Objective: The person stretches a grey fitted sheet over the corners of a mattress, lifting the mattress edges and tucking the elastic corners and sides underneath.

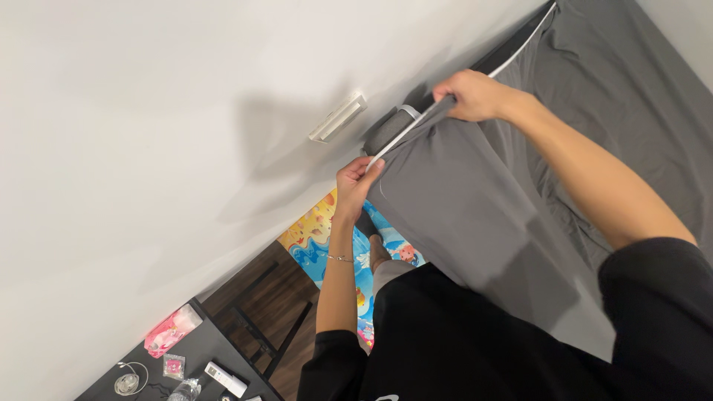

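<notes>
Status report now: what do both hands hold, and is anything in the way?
Left hand and right hand both grip the grey sheet hem. Mattress corner still uncovered. Wall close beside.

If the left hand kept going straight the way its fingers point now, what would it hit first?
Most likely the grey mattress corner: the left hand pinches the grey fitted sheet's white-edged hem, fingers aimed up toward that corner. The white wall lies just beyond; depth is unclear.
</notes>
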